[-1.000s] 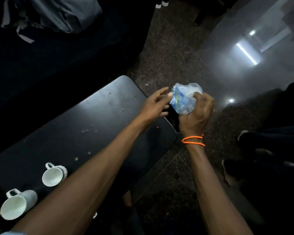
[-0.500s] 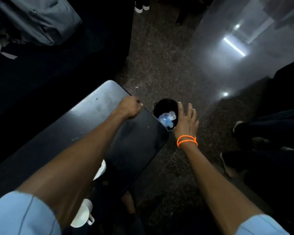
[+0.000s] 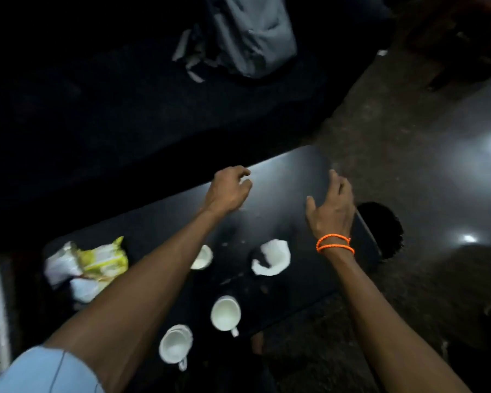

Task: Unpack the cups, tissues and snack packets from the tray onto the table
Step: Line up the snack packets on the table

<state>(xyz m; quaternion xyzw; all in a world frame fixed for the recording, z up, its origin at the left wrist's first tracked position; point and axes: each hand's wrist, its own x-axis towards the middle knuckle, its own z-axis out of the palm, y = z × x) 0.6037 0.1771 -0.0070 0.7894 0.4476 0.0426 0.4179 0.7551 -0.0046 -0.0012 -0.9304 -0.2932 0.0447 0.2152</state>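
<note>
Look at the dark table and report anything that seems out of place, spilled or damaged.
Pale crumbs or specks are scattered on the dark table among the white cups. A crumpled white tissue lies loose, and the yellow snack packet with white wrappers sits in a rumpled heap. Motion blur prevents judging whether any cup is damaged.

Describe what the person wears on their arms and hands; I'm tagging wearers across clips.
Both forearms are bare. A short light blue sleeve covers the left upper arm. The right wrist carries an orange braided band, wrapped twice. No gloves or rings show on the left hand or right hand.
</note>
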